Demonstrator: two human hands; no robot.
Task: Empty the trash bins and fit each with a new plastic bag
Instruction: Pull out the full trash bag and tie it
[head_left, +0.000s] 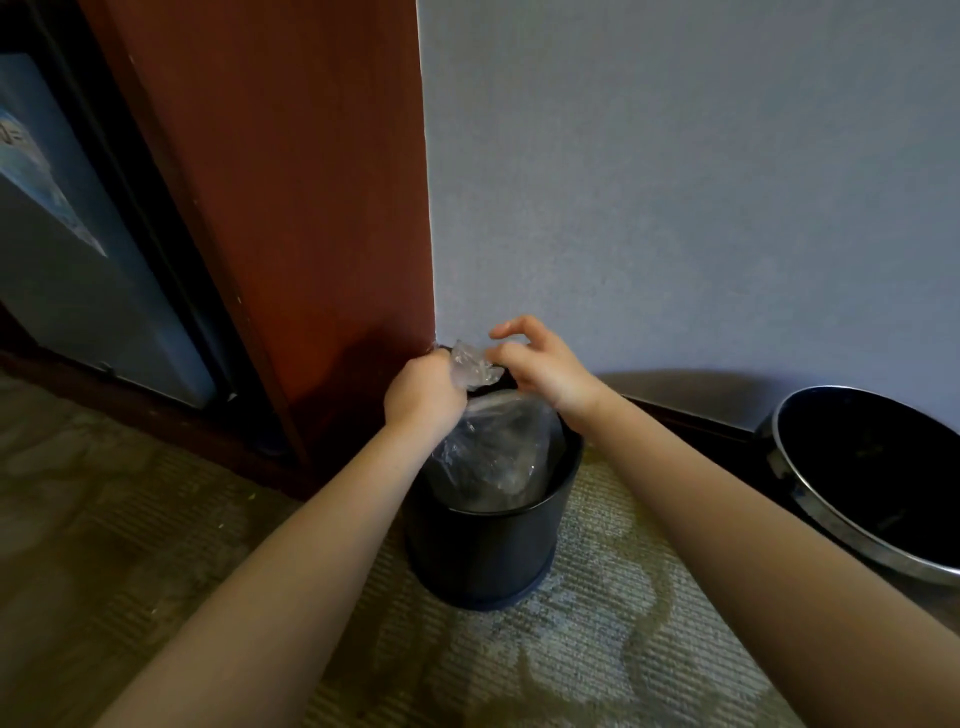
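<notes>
Left hand (423, 397): fisted, gripping the gathered top of the bag (493, 452), above the bin's (483, 551) far-left rim.
Right hand (548, 371): over the bin's far rim, fingers curled, forefinger raised, touching the bag's bunched top; whether it pinches cannot be told.
Bag: clear plastic, its body hanging inside the bin, its neck above the rim.
Bin: black, round, upright on carpet (597, 649).
Second bin (883, 467): well right of the bin, black, metal-rimmed, mouth tilted toward the camera.
Wood panel (291, 208): behind-left of the bin.
Wall (675, 182): behind the bin.
</notes>
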